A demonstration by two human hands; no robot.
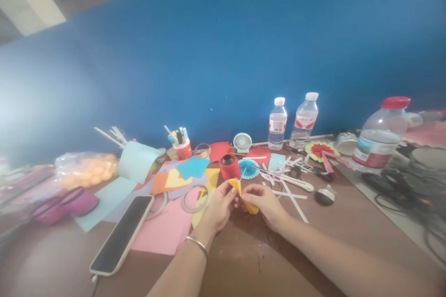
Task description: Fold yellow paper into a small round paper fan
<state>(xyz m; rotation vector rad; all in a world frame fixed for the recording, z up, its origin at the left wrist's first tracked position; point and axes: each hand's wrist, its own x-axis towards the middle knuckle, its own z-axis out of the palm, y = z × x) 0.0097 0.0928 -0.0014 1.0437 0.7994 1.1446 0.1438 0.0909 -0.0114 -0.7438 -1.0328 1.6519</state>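
Both of my hands meet over the brown table (pixel 244 260), pinching a small folded piece of yellow paper (pixel 240 189). My left hand (pixel 219 204), with a silver bracelet on its wrist, grips the paper's upper end. Fingers of my right hand (pixel 266 202) are closed on the lower end of the yellow paper. A red spool of thread (pixel 229 166) stands just behind the hands, and a small blue pleated paper fan (pixel 248 169) lies beside it.
A phone (pixel 121 236) lies face up at the left on pink paper (pixel 163 229). Coloured sheets, a tape ring (pixel 194 197), a pen cup (pixel 183 146), white paper strips (pixel 292 195), scissors (pixel 315 171), a mini fan (pixel 242 142) and three water bottles (pixel 278 123) crowd the back. Cables (pixel 411 195) lie right.
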